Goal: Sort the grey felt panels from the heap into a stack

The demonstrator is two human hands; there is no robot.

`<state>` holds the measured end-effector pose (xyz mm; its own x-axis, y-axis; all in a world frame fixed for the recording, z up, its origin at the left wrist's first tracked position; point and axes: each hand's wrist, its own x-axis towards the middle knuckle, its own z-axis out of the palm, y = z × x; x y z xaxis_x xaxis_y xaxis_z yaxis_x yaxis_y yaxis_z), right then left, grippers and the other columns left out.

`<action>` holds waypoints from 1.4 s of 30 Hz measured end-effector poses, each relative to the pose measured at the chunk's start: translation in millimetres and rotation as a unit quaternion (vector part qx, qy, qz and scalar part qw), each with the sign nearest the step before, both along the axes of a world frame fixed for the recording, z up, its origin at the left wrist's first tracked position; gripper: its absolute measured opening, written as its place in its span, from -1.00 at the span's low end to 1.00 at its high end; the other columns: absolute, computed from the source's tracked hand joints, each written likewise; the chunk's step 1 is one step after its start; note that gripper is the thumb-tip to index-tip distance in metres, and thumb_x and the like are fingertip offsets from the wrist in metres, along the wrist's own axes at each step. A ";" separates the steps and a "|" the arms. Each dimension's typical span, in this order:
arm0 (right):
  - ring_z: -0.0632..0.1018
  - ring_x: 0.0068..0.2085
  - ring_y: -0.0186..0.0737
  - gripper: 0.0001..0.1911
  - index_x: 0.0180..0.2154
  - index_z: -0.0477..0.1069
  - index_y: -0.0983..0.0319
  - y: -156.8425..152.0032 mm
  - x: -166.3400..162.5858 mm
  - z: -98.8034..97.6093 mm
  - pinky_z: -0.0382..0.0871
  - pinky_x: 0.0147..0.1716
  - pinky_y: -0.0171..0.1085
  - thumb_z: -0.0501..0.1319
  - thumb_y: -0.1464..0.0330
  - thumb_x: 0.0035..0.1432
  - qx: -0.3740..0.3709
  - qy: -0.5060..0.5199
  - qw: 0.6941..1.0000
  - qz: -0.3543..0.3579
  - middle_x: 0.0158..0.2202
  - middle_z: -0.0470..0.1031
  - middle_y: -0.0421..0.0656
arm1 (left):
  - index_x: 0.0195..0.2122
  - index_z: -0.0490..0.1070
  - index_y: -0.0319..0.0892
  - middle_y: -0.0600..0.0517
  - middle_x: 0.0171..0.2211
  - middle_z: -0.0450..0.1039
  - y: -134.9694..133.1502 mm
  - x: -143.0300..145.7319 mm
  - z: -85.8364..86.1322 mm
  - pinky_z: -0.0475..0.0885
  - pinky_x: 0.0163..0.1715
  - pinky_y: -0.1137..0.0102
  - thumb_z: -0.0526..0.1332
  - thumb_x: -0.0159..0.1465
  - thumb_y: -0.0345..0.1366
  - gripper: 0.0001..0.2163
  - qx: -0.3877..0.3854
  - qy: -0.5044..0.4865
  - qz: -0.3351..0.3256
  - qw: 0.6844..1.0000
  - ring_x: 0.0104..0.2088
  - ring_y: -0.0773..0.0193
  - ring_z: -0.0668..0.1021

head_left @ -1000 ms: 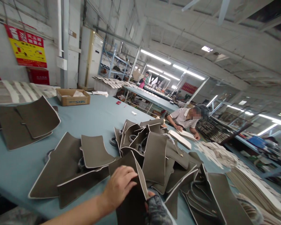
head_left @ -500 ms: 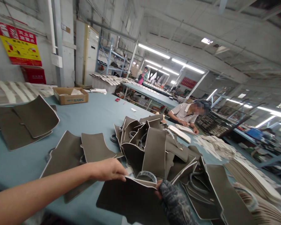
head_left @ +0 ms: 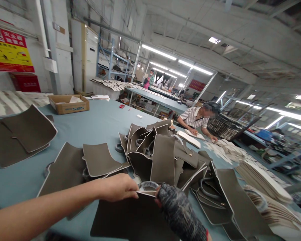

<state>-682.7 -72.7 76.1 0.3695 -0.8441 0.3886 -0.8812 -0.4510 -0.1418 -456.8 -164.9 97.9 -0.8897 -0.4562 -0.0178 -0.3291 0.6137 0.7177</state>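
Observation:
A flat grey-brown mat piece (head_left: 125,217) with white piping lies low in front of me on the blue table (head_left: 100,124). My left hand (head_left: 119,186), bare, pinches its far edge. My right hand (head_left: 174,209), in a dark knitted glove, grips the same edge just to the right. A loop of trim (head_left: 148,184) curls between the two hands. Behind them rises a heap of similar mat pieces (head_left: 163,157), several standing on edge.
More mat pieces lie at the left (head_left: 22,134) and centre-left (head_left: 90,164). A cardboard box (head_left: 69,103) sits at the table's far side. A person in a striped shirt (head_left: 194,118) works across the table. Beige stacks (head_left: 263,182) fill the right.
The mat piece went from standing upright in my hands to lying flat and low. My left hand shifted to its far edge, and the view swung slightly right.

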 end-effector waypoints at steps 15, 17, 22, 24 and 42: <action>0.50 -0.31 -0.28 -0.84 -0.24 0.39 0.18 11.8 -21.5 -19.4 0.37 -0.31 -0.34 0.06 0.44 0.19 0.030 -0.097 0.994 0.043 -0.36 0.48 -0.16 | -0.34 0.48 -0.17 0.11 -0.54 0.27 -12.3 13.2 -5.6 0.17 -0.50 0.54 0.03 0.26 -0.25 -0.76 0.067 -0.069 -0.052 0.994 -0.51 0.35 0.31; 0.50 -0.31 -0.30 -0.86 -0.25 0.38 0.17 10.0 -21.0 -19.2 0.36 -0.30 -0.36 0.07 0.41 0.21 0.034 -0.131 0.990 0.042 -0.37 0.47 -0.19 | -0.27 0.50 -0.14 0.10 -0.50 0.34 -4.6 5.8 -6.0 0.19 -0.48 0.54 0.04 0.27 -0.26 -0.76 0.043 -0.063 -0.054 0.996 -0.49 0.34 0.35; 0.50 -0.34 -0.29 -0.85 -0.31 0.41 0.15 5.2 -14.7 -18.0 0.33 -0.31 -0.33 0.07 0.38 0.21 0.055 -0.116 0.992 0.006 -0.40 0.48 -0.22 | -0.29 0.53 -0.14 0.07 -0.54 0.41 12.2 -12.9 -13.0 0.19 -0.50 0.52 0.03 0.28 -0.32 -0.75 -0.050 -0.058 -0.026 0.997 -0.53 0.33 0.37; 0.49 -0.37 -0.21 -0.83 -0.32 0.43 0.13 2.2 -1.2 -17.8 0.31 -0.28 -0.24 0.07 0.35 0.20 -0.020 -0.051 0.998 -0.017 -0.43 0.49 -0.21 | -0.32 0.54 -0.15 0.05 -0.54 0.45 16.7 -17.7 -15.8 0.19 -0.52 0.51 0.04 0.28 -0.34 -0.75 -0.079 -0.061 -0.016 0.995 -0.53 0.31 0.41; 0.55 -0.33 -0.14 -0.71 -0.39 0.48 0.09 -96.6 56.1 -74.8 0.41 -0.30 -0.23 0.02 0.23 0.20 -0.116 -0.141 0.983 -0.027 -0.39 0.55 -0.12 | -0.39 0.49 -0.18 -0.01 -0.49 0.54 -26.9 142.2 25.5 0.30 -0.45 0.48 -0.01 0.31 -0.33 -0.71 -0.218 -0.125 0.129 0.959 -0.45 0.21 0.56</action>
<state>-626.6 -169.4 1.3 0.1764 -0.7363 0.6533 -0.8453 -0.4533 -0.2827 -314.5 -191.9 123.4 -0.7385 -0.6737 0.0261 -0.6393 0.7120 0.2903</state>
